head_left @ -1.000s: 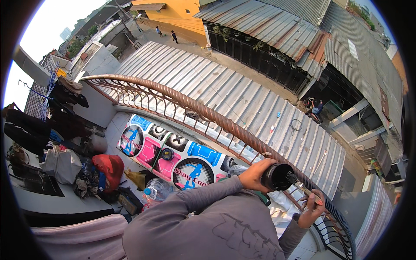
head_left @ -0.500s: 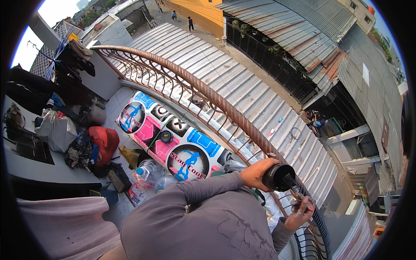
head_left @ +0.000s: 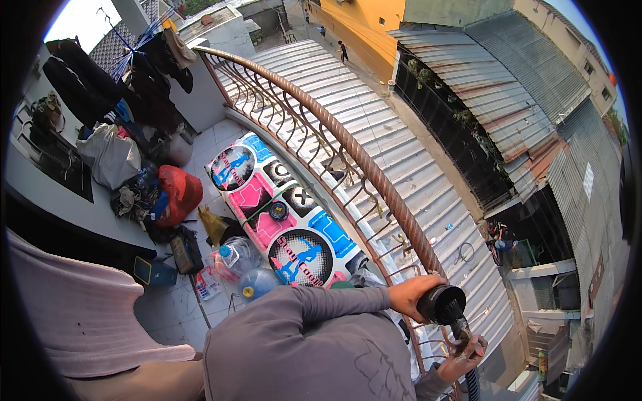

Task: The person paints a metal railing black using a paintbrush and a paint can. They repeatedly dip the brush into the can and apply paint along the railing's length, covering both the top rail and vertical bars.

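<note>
My left hand (head_left: 413, 295) is closed around a black can (head_left: 433, 302), tilted so that its dark open mouth shows. A paintbrush (head_left: 461, 330) is in the closed fingers of my right hand (head_left: 463, 361), with its dark bristle end at the can's mouth. Both hands are beside the twisted brown metal railing (head_left: 374, 177). Below my right hand the rail (head_left: 473, 384) is glossy black. The can and my hands hide the part of the rail between the brown and black stretches.
A printed mat (head_left: 267, 194) with a black lid (head_left: 278, 210) on it lies along the railing. Water jugs (head_left: 261, 283), a red bag (head_left: 179, 192) and a white sack (head_left: 110, 157) stand left. Pink cloth (head_left: 73, 301) hangs nearby. A corrugated roof (head_left: 394, 147) lies beyond the railing.
The view has shifted, so the balcony sits farther right and lower. My hands, still holding the can and brush, appear slightly lower and to the right.
</note>
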Action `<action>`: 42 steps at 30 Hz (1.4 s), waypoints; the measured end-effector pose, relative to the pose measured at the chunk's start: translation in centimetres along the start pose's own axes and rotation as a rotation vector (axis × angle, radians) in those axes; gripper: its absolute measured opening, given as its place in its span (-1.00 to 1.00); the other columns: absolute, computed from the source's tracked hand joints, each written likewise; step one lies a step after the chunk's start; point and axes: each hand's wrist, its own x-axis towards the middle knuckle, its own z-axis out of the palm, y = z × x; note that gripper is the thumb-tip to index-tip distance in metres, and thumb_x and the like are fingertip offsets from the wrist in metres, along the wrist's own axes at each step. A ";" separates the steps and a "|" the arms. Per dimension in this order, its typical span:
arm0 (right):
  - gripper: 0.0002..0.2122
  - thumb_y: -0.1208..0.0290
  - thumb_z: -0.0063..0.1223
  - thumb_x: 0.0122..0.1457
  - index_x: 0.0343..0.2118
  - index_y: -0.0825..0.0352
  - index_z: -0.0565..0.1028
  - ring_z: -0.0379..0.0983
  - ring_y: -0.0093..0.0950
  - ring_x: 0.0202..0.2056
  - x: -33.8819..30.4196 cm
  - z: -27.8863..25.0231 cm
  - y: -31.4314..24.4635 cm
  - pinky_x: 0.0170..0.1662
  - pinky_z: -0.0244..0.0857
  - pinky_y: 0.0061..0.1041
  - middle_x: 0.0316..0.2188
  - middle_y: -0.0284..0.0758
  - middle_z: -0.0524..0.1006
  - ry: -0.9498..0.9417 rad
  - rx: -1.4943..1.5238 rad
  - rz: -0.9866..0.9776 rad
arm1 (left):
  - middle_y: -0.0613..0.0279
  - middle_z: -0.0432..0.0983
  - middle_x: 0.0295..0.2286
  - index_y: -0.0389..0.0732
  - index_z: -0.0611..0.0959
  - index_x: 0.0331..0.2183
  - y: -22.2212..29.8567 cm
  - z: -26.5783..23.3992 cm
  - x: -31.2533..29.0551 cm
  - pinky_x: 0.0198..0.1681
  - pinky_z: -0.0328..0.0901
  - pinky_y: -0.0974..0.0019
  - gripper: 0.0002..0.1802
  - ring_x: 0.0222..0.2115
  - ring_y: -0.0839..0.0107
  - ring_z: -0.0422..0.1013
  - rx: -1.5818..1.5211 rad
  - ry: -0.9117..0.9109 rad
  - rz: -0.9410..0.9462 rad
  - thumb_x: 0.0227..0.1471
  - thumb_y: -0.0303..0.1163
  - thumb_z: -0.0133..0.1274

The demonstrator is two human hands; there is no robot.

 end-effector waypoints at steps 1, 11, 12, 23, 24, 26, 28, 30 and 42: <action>-0.81 0.33 0.14 0.32 -0.22 0.34 0.42 0.39 -0.60 -0.32 0.0 0.0 0.0 -0.29 0.42 -0.61 -0.36 -0.41 0.39 -0.019 -0.070 -0.033 | -0.04 0.42 -0.05 -0.21 0.38 0.12 0.0 -0.1 0.0 0.06 0.29 0.05 0.02 -0.02 -0.04 0.39 0.012 -0.007 0.006 -0.42 -0.25 0.50; -0.85 0.39 0.11 0.32 -0.26 0.36 0.42 0.36 -0.62 -0.40 -0.8 0.4 -1.0 -0.37 0.28 -0.62 -0.37 -0.42 0.39 0.042 -0.063 -0.036 | -0.04 0.42 -0.05 -0.23 0.35 0.14 -0.2 0.3 0.2 0.07 0.30 0.06 0.07 0.00 -0.04 0.39 0.006 -0.019 -0.029 -0.45 -0.25 0.50; -0.82 0.37 0.14 0.30 -0.28 0.36 0.43 0.36 -0.61 -0.43 -1.1 0.6 -1.3 -0.39 0.27 -0.62 -0.39 -0.42 0.39 0.078 0.008 -0.034 | -0.05 0.41 -0.04 -0.23 0.35 0.14 -0.2 0.3 0.1 0.07 0.30 0.06 0.07 0.00 -0.05 0.39 0.005 -0.023 -0.043 -0.45 -0.25 0.50; -0.81 0.43 0.25 0.20 -0.29 0.40 0.46 0.49 -0.51 -0.54 -3.8 2.0 -3.3 -0.49 0.30 -0.57 -0.45 -0.31 0.52 0.148 0.316 0.175 | 0.00 0.46 0.01 -0.25 0.37 0.15 -0.6 0.3 -0.6 0.15 0.29 0.13 0.08 0.05 0.05 0.43 -0.108 -0.135 -0.180 -0.46 -0.33 0.54; -0.82 0.44 0.24 0.20 -0.29 0.40 0.46 0.50 -0.51 -0.53 -3.9 2.1 -3.3 -0.48 0.31 -0.57 -0.45 -0.31 0.52 0.155 0.249 0.136 | 0.00 0.46 0.01 -0.24 0.37 0.15 -0.6 0.3 -0.7 0.15 0.30 0.14 0.08 0.04 0.06 0.44 -0.059 -0.150 -0.177 -0.47 -0.34 0.54; -0.83 0.46 0.23 0.22 -0.27 0.41 0.47 0.51 -0.52 -0.50 -4.1 2.1 -3.4 -0.42 0.36 -0.58 -0.46 -0.31 0.52 0.162 0.248 0.146 | 0.00 0.47 0.01 -0.24 0.38 0.13 -0.6 0.2 -0.9 0.15 0.30 0.14 0.07 0.04 0.07 0.45 -0.042 -0.161 -0.192 -0.47 -0.34 0.54; -0.83 0.45 0.23 0.22 -0.27 0.41 0.47 0.52 -0.52 -0.50 -4.3 2.1 -3.5 -0.40 0.37 -0.59 -0.44 -0.28 0.53 0.166 0.230 0.126 | 0.00 0.47 0.01 -0.24 0.38 0.13 -0.6 0.3 -1.0 0.14 0.31 0.14 0.07 0.04 0.07 0.45 -0.029 -0.171 -0.195 -0.48 -0.34 0.55; -0.83 0.44 0.23 0.23 -0.27 0.41 0.47 0.53 -0.51 -0.49 -4.4 2.2 -3.7 -0.41 0.35 -0.60 -0.42 -0.24 0.57 0.148 0.227 0.112 | 0.01 0.47 0.01 -0.23 0.38 0.13 -0.7 0.4 -1.0 0.14 0.31 0.14 0.07 0.05 0.09 0.45 -0.051 -0.177 -0.207 -0.47 -0.33 0.55; -0.83 0.41 0.21 0.24 -0.32 0.39 0.46 0.53 -0.50 -0.51 -4.6 2.4 -4.5 -0.47 0.31 -0.58 -0.42 -0.24 0.58 0.133 0.294 0.187 | 0.06 0.49 -0.03 -0.25 0.39 0.13 -0.3 0.3 -0.7 0.09 0.35 0.20 0.04 -0.01 0.19 0.50 -0.056 -0.166 -0.161 -0.44 -0.35 0.55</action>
